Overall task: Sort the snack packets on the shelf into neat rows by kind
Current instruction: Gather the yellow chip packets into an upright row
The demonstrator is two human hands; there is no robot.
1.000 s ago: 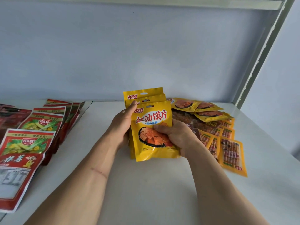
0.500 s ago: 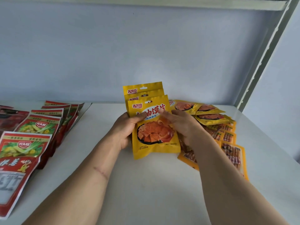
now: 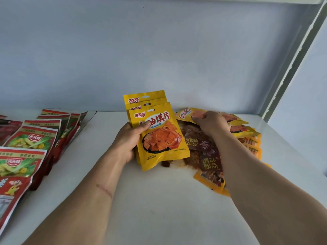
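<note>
Under left thumb (image 3: 144, 127), 3 yellow packets (image 3: 159, 137), fingers behind.

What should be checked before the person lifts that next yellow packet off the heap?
1. Left hand grips the yellow stack firmly: ok.
2. Stack edges squared: not ok, the tops are stepped.
3. Right hand has hold of the next yellow packet: ok, fingers curl on it.
4. It matches the stack's kind: ok.
5. Only one packet caught: cannot tell.
6. Bare shelf in front for a row: ok.
</note>
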